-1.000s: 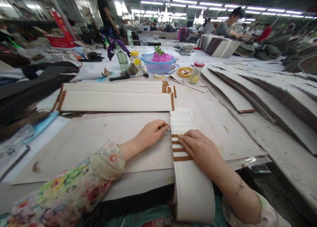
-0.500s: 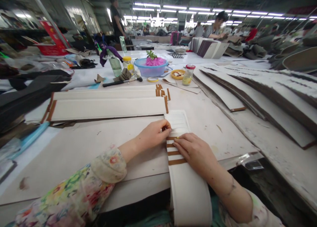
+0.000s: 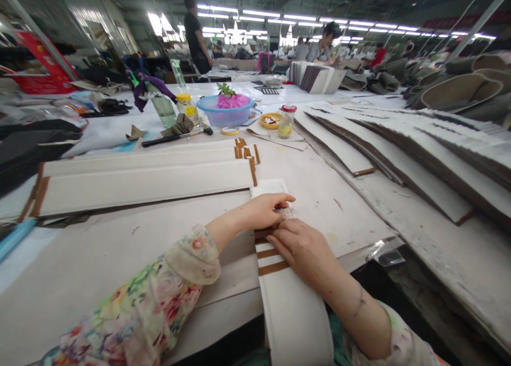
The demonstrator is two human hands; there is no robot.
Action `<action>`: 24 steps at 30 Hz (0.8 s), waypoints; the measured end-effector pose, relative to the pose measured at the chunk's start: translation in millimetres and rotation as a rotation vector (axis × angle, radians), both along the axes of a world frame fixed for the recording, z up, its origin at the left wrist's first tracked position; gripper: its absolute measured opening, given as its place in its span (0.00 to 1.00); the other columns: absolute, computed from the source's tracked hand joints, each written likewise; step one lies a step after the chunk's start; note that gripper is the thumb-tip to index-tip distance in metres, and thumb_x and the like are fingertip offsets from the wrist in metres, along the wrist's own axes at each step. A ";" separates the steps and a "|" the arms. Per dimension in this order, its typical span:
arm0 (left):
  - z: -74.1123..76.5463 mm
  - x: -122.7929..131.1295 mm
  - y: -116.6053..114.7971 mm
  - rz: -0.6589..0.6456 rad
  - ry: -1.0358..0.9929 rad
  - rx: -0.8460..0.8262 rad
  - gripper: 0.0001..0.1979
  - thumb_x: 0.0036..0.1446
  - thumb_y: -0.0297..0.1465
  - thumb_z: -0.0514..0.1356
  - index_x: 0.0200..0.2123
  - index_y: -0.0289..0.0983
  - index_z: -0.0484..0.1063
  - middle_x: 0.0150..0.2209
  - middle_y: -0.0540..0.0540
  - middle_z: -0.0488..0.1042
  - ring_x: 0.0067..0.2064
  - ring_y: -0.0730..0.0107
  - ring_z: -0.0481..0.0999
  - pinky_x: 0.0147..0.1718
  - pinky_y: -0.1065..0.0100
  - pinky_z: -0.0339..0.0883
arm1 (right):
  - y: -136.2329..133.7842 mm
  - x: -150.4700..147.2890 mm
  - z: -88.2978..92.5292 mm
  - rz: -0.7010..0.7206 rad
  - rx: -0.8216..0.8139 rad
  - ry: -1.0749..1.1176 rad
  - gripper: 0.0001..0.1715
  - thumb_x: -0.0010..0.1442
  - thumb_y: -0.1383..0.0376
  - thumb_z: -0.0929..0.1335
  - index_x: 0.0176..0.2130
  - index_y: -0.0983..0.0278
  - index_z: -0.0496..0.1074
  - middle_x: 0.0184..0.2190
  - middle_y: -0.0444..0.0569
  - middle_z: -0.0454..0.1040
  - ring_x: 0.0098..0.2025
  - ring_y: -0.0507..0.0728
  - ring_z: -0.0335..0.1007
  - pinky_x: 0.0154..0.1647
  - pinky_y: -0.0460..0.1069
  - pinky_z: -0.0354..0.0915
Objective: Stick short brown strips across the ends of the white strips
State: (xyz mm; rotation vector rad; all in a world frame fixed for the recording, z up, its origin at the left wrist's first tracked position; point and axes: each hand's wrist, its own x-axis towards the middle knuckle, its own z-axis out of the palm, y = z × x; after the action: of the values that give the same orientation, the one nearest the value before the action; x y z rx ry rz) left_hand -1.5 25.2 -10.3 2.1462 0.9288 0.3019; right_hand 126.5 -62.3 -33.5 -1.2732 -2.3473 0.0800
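Observation:
A long white panel (image 3: 293, 307) runs from the table's edge toward me, its near end curving down at my lap. Brown strips (image 3: 273, 268) lie across it in parallel bands. Over the panel, my left hand (image 3: 271, 210) has its thumb and fingers drawn together, with the index finger reaching out to the right; what the fingers hold is hidden. My right hand (image 3: 305, 249) lies on the panel's right side, fingers close together and bent, holding it down beside the brown strips. The fingertips of both hands meet there.
White panels with brown ends (image 3: 147, 182) lie at the left. More stacked panels (image 3: 403, 158) fan out at right. Behind stand a blue basin (image 3: 225, 114), a red-lidded jar (image 3: 286, 122), a yellow dish (image 3: 270, 121) and a black-handled tool (image 3: 171, 138). Co-workers are farther back.
My left hand has moved right across the panel to my right fingertips, and its index finger now stretches out. Fewer brown strips show. The whole view has shifted a little.

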 end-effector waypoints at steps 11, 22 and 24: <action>-4.5 -2.8 -8.5 -0.028 0.128 0.348 0.14 0.49 0.23 0.54 0.41 0.33 0.71 0.38 0.45 0.70 0.41 0.68 0.68 0.43 0.71 0.62 | -1.4 0.8 -0.3 -0.038 -0.006 0.051 0.13 0.60 0.65 0.61 0.29 0.65 0.71 0.29 0.50 0.72 0.34 0.55 0.68 0.39 0.50 0.64; -9.6 -3.9 -13.6 -0.149 0.210 0.505 0.10 0.55 0.25 0.52 0.37 0.36 0.70 0.34 0.46 0.68 0.38 0.69 0.67 0.39 0.70 0.61 | -5.5 1.8 -2.1 -0.089 0.026 0.033 0.13 0.60 0.63 0.61 0.30 0.65 0.71 0.27 0.50 0.72 0.35 0.55 0.68 0.40 0.50 0.63; -9.2 -4.1 -13.8 -0.161 0.220 0.518 0.09 0.56 0.26 0.52 0.37 0.36 0.70 0.34 0.47 0.67 0.38 0.69 0.66 0.39 0.70 0.60 | -5.7 2.5 -2.4 -0.085 0.021 0.051 0.14 0.61 0.62 0.61 0.30 0.65 0.72 0.27 0.50 0.72 0.35 0.55 0.68 0.40 0.49 0.63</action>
State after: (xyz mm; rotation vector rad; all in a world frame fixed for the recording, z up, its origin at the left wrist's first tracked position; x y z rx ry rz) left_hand -5.6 11.4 -19.5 2.7597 0.8557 0.2474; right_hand 129.0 -67.9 -35.9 -1.3434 -2.2426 0.0597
